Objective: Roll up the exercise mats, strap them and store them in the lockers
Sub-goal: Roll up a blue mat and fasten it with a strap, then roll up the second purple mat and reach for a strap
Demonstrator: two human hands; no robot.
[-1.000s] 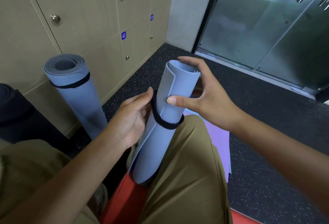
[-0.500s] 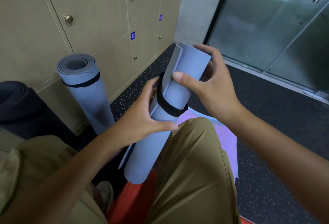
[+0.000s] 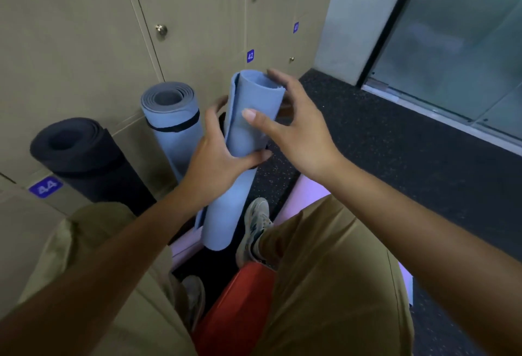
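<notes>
I hold a rolled light-blue exercise mat (image 3: 245, 129) nearly upright in front of the lockers (image 3: 197, 16), with its lower end above the floor by my shoe. My left hand (image 3: 219, 158) grips its middle and covers most of the black strap (image 3: 266, 147), of which only slivers show. My right hand (image 3: 293, 129) curls round the upper end, thumb on the front and fingers behind the top. The mat's outer edge stands slightly loose along the left side.
A second blue rolled mat (image 3: 169, 112) with a black strap and a black rolled mat (image 3: 76, 152) lean against the lockers at left. A purple mat (image 3: 310, 194) lies flat on the dark floor, a red object (image 3: 234, 299) sits between my legs, and a glass door (image 3: 452, 44) stands at right.
The mat has come off my thigh and moved up and toward the lockers. My left hand has wrapped round it over the strap; my right hand stays at the top.
</notes>
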